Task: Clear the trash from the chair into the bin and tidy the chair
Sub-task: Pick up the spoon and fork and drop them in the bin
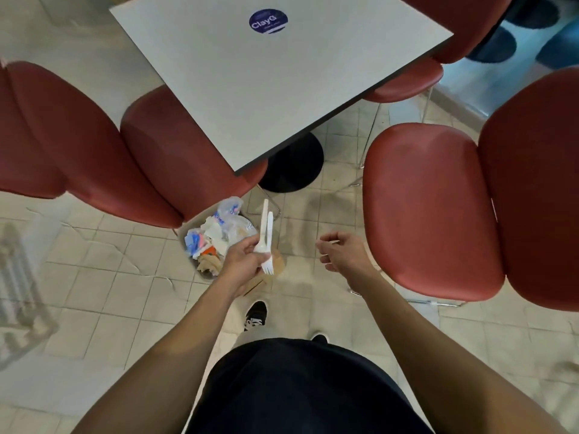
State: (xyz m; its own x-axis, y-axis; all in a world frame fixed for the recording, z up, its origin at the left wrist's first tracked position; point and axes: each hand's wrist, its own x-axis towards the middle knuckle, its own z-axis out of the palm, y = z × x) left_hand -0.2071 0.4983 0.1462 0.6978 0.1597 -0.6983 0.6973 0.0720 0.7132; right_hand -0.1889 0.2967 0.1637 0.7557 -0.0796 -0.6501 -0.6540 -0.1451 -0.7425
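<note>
Plastic cutlery [265, 233], fork and knife, lower centre: light, stiff, slippery. Left hand [242, 261] grips mid-handles above full bin [213, 245]. Right hand [341, 250] loosely curled, empty, beside bare red chair [429, 208].

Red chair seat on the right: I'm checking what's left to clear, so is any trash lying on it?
No, the red chair seat shows only bare upholstery; the white plastic cutlery is in the left hand.

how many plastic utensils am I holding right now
2, both in the left hand: a white plastic fork with tines pointing down toward you, and a second white utensil beside it, its head hidden in the hand. More could be hidden behind the fingers.
</note>
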